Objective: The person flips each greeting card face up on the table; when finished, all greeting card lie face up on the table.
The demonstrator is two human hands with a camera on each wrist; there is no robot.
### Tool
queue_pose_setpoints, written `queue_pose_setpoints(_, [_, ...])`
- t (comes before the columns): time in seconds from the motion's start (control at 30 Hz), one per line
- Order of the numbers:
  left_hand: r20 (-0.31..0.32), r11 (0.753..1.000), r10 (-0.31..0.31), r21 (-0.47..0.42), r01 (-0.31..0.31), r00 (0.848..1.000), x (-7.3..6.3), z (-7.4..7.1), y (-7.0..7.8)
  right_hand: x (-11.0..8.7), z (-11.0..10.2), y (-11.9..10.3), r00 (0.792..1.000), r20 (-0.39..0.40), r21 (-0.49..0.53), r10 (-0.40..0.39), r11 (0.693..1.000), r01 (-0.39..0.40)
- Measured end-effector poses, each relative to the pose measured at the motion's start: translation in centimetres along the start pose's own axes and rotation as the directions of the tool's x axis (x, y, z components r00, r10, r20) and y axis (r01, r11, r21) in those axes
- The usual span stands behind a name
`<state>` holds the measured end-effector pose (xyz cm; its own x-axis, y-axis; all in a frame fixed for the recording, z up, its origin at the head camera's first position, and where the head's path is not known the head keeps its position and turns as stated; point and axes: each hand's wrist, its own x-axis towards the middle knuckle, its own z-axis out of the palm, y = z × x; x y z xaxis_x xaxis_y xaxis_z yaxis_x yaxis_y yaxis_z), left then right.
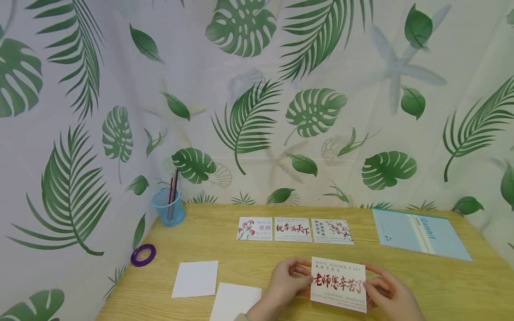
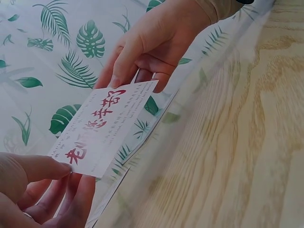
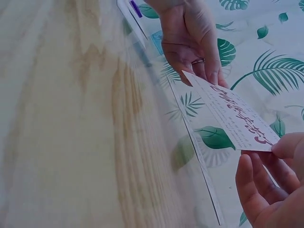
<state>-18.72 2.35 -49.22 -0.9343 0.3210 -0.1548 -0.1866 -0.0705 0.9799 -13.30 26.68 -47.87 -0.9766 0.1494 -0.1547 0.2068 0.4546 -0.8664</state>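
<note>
Both hands hold one greeting card (image 1: 338, 285) with red brush-style characters, raised and tilted above the table's near right part. My left hand (image 1: 283, 285) pinches its left edge, thumb on the printed face and fingers behind. The right hand (image 1: 391, 294) pinches the opposite edge in the same way. In the left wrist view the card (image 2: 107, 126) spans the gap between the two hands. From the right wrist the left hand (image 3: 190, 40) shows a ring, at the card's far end. Behind the card lie three printed cards in a row, the middle one (image 1: 293, 230) with red characters.
Two blank white cards lie at the left, one (image 1: 195, 279) farther back, the other (image 1: 237, 301) beside the left forearm. A purple tape roll (image 1: 143, 255) and a blue mesh pen cup (image 1: 168, 209) stand along the left edge. A light blue notebook (image 1: 419, 234) is at back right.
</note>
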Motion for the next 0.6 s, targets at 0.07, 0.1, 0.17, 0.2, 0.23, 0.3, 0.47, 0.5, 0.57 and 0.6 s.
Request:
queue_pose_setpoints(0.07, [-0.021,1.000,0.012,0.001,-0.012,1.000,0.1,0.0,0.0,0.2,0.1,-0.2,1.000,-0.015,0.003,0.014,1.000,-0.014])
queue_pose_setpoints(0.1, [-0.031,1.000,0.015,-0.005,-0.015,0.999,0.2,0.1,0.0,0.4,0.2,-0.2,1.000,-0.022,0.002,0.015,1.000,-0.015])
queue_pose_setpoints(0.17, [-0.049,1.000,0.017,-0.007,-0.018,0.999,0.3,0.1,-0.1,0.5,0.3,-0.3,0.999,-0.035,-0.001,0.019,1.000,-0.019])
queue_pose_setpoints(0.2, [-0.056,1.000,0.016,-0.009,-0.017,0.998,0.4,0.1,-0.1,0.6,0.3,-0.4,0.999,-0.042,0.000,0.023,1.000,-0.023])
queue_pose_setpoints(0.23, [-0.063,1.000,0.017,-0.007,-0.017,0.998,0.5,0.1,-0.1,0.7,0.3,-0.5,0.998,-0.048,0.000,0.029,1.000,-0.029])
queue_pose_setpoints(0.3, [-0.076,1.000,0.015,-0.006,-0.016,0.997,0.6,0.2,-0.2,0.7,0.4,-0.5,0.998,-0.061,-0.009,0.032,0.999,-0.033])
queue_pose_setpoints(0.47, [-0.089,0.999,0.031,0.024,-0.029,0.996,0.8,0.3,0.0,1.0,0.5,-0.5,0.994,-0.104,-0.023,0.016,1.000,-0.019])
queue_pose_setpoints(0.5, [-0.090,0.999,0.033,0.027,-0.031,0.995,0.8,0.3,0.0,1.0,0.5,-0.5,0.994,-0.112,-0.022,0.011,1.000,-0.014])
queue_pose_setpoints(0.57, [-0.093,0.999,0.037,0.032,-0.035,0.995,0.8,0.4,0.0,1.2,0.6,-0.5,0.992,-0.126,-0.025,0.001,1.000,-0.004])
queue_pose_setpoints(0.6, [-0.095,0.999,0.042,0.038,-0.038,0.995,0.9,0.5,0.0,1.2,0.6,-0.4,0.992,-0.129,-0.033,-0.002,0.999,-0.002])
